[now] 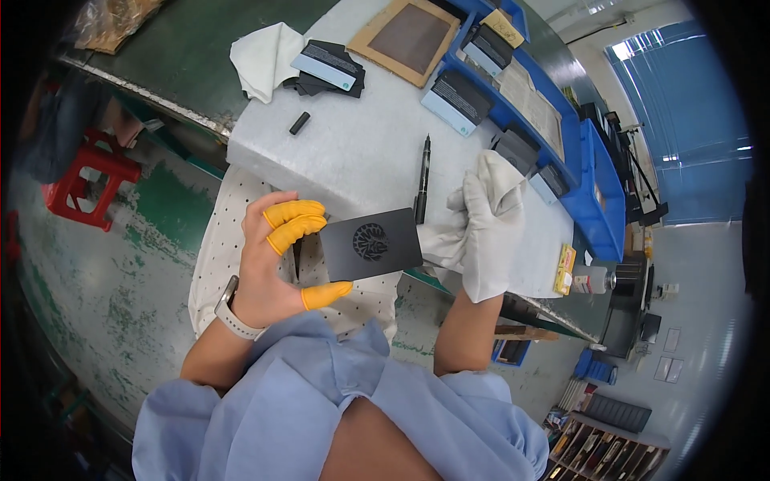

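My left hand (269,260), with yellow finger cots on thumb and two fingers, holds a black card (371,244) by its left side. The card has a round dark emblem and is held up in front of the table edge. My right hand (485,232) is covered in white fabric, which looks like a glove, and its fingers are bent round a white cloth (441,244). Part of that cloth lies against or behind the card's right edge; which one is hidden. Just beyond the card lies an uncapped black pen (423,178), its cap (299,123) apart to the left.
Stacked black cards (329,68) and a white cloth (265,60) lie at the far left. A brown-framed panel (405,38) is at the back. Blue trays (553,104) and card stacks line the right, near a clear bottle (592,280). A red stool (88,180) stands left.
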The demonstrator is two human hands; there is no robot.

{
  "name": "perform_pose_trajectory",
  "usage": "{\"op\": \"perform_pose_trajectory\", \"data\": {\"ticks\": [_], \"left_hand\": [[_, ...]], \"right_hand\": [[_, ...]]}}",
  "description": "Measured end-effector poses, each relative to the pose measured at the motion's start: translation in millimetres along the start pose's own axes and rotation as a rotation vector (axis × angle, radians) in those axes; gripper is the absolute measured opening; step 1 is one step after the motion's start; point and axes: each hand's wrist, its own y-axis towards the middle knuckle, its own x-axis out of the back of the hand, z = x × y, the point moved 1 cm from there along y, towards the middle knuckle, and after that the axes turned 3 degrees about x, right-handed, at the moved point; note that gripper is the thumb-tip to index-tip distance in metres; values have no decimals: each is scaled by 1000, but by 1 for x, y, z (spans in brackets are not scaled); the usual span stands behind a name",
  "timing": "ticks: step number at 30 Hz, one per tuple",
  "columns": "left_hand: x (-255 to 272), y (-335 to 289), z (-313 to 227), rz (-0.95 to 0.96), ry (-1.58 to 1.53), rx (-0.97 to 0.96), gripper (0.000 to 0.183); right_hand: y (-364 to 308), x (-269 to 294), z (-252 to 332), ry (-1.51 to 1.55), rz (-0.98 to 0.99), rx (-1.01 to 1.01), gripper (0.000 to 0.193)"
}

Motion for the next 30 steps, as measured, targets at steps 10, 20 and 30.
{"op": "perform_pose_trajectory", "data": {"ticks": [10,20,30], "left_hand": [[1,-1,36,-92,101,97,67],[-5,3,60,-125,-21,339,70],[8,17,45,-105,49,197,68]], "right_hand": [[57,8,-34,-615,112,303,39],[50,-26,-10,-299,230,19,47],[58,-58,9,-94,162,-91,38]]}}
